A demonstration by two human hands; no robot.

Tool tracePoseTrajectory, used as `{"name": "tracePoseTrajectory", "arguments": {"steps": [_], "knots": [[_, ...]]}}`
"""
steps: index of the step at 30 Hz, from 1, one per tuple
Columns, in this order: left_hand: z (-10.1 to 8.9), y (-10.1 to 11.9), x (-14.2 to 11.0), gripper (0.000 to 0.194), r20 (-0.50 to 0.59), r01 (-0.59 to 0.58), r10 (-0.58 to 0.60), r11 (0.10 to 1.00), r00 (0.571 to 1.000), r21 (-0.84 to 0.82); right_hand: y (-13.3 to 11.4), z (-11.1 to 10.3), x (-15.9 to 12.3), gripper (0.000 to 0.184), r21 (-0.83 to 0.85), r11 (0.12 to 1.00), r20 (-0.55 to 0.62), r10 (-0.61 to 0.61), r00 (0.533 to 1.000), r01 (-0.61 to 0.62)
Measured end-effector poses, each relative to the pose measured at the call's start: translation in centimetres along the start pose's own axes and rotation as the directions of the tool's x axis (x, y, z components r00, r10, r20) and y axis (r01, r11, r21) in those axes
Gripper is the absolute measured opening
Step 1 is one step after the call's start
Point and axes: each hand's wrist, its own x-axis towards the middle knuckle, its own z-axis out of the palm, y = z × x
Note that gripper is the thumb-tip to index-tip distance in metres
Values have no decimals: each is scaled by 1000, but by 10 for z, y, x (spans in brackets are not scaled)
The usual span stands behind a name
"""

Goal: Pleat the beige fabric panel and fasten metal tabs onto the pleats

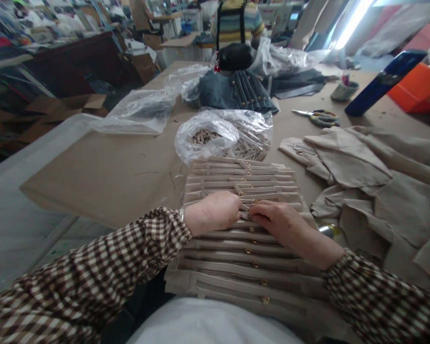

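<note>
A stack of beige fabric pieces with brass buttons (243, 248) lies overlapped in front of me on the brown table (111, 177). My left hand (215, 210) rests on the stack with its fingers curled, pinching a small beige tab. My right hand (279, 220) meets it from the right, fingers closed on the same piece near a button. Both arms wear brown-and-white checked sleeves. What sits between the fingertips is mostly hidden.
A clear plastic bag of small beige tabs (225, 136) lies just beyond the stack. Loose beige garments (380, 191) are heaped at the right. Scissors (318, 117), a blue tube (383, 81), grey fabric pieces (236, 91) and another person (236, 24) are farther back.
</note>
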Motion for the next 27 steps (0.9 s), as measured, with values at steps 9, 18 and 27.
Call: {"name": "tracePoseTrajectory", "arguments": {"steps": [9,18,27], "knots": [[13,-7,5,19,-66,-41,35,995,997,-87,-9,9,-1,17,-241,955,40,-168,985,172],[-1,-4,1,22,-16,-112,111,989,994,-95,-16,-6,-3,20,-315,927,115,-175,978,203],[-8,-7,-4,21,24,-143,151,969,988,-203,-3,-1,-2,32,-475,793,258,-289,922,382]]}}
